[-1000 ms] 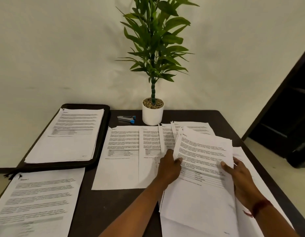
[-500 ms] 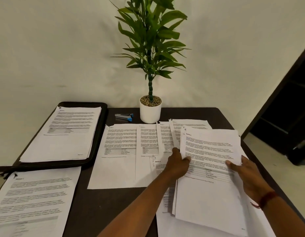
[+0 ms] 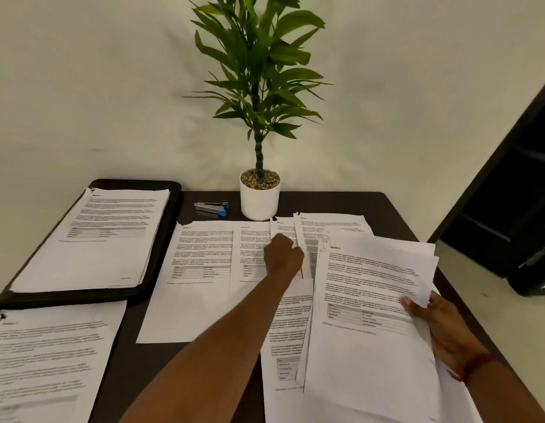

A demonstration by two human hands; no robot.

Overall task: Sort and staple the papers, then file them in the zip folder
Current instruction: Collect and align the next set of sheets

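The person is in the sorting step. The right hand [image 3: 442,328] grasps the right edge of a sheaf of white printed sheets [image 3: 369,315], thumb on top and fingers beneath. It holds the sheaf tilted above more loose pages at the right of the dark brown table [image 3: 341,201]. The left hand [image 3: 283,254] reaches forward onto a row of overlapping white pages [image 3: 201,270] fanned across the middle of the table. Its fingers are curled, but whether they pinch a page or only press on it cannot be told.

The black zip folder [image 3: 173,239] lies open at the far left, with one pile of printed pages [image 3: 97,239] resting inside it. Another white pile [image 3: 45,355] lies at the near left, just in front of the folder. The small silver and blue stapler [image 3: 211,207] lies untouched at the back, just beside the white pot of a green plant [image 3: 259,199].

Much of the task seems left: the fanned row and the held sheaf are loose and unfiled. The next move likely calls for matching a sheet to its proper set by its heading and squaring the edges. The thin pages may slide or cling together, so one should be separated cleanly. The stapler comes after that.
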